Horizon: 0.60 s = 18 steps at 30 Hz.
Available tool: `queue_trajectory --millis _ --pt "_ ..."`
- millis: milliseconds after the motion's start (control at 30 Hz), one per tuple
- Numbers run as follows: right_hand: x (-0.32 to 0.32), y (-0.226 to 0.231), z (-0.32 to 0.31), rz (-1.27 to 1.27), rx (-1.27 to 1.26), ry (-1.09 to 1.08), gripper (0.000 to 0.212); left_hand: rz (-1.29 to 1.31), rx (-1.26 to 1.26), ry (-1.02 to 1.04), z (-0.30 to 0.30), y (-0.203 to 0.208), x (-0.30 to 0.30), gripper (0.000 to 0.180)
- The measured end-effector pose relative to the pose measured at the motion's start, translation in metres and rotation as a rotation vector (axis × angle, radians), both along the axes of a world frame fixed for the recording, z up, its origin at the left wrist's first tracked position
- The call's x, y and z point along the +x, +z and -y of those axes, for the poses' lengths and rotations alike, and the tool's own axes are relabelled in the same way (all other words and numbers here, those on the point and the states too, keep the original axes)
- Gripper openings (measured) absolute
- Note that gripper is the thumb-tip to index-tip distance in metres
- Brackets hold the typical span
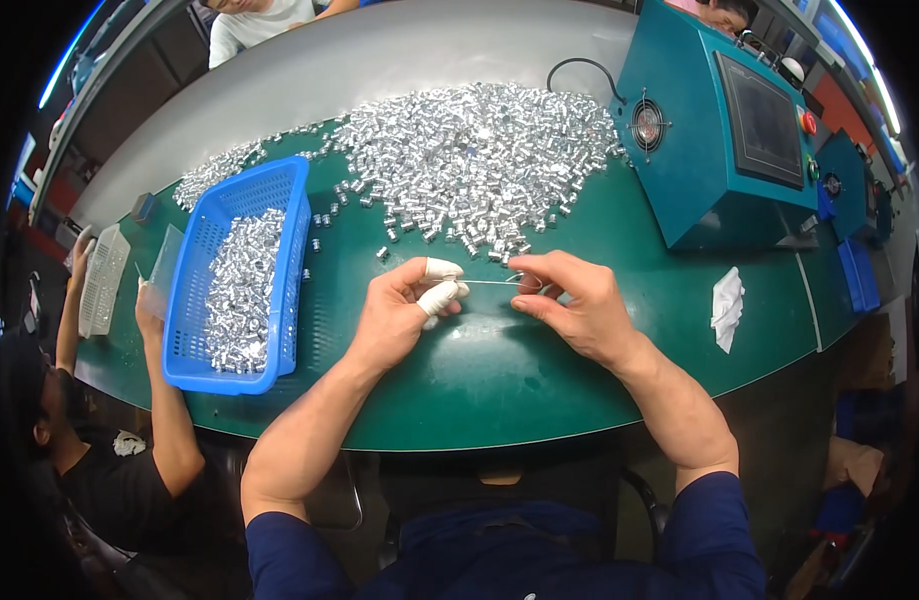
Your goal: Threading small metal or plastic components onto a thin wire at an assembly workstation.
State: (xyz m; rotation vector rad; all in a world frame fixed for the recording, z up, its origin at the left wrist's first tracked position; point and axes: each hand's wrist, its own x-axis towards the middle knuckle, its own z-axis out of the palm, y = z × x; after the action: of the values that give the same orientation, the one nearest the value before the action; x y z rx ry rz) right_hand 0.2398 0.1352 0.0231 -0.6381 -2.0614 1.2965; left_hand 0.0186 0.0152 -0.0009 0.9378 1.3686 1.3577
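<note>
My left hand (405, 310) and my right hand (575, 300) meet over the green table (540, 380), just in front of a big heap of small silvery metal pieces (480, 160). White finger cots cover my left thumb and forefinger, which pinch one end of a thin wire or thread (492, 282). My right thumb and forefinger pinch its other end, with a small shiny piece barely visible at the fingertips. The wire is stretched level between both hands.
A blue plastic basket (285, 200) holding more silvery pieces stands at my left. A teal machine (725, 130) with a dark screen and a red button stands at the far right. A crumpled white cloth (727, 305) lies at the right. Another person's arm (165, 400) reaches in at lower left.
</note>
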Motion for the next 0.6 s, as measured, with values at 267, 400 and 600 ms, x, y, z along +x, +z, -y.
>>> queue_trajectory --millis 267,400,600 --pt "0.003 -0.006 -0.004 0.086 -0.292 0.024 0.017 -0.1 0.065 -0.017 0.002 -0.004 0.004 0.023" --pt "0.004 -0.01 -0.015 0.131 -0.631 0.159 0.026 -0.224 0.13 0.005 0.004 -0.005 0.007 0.024" --pt "0.001 -0.011 -0.009 0.083 -0.727 0.219 0.024 -0.242 0.083 0.005 0.003 0.003 0.007 0.023"
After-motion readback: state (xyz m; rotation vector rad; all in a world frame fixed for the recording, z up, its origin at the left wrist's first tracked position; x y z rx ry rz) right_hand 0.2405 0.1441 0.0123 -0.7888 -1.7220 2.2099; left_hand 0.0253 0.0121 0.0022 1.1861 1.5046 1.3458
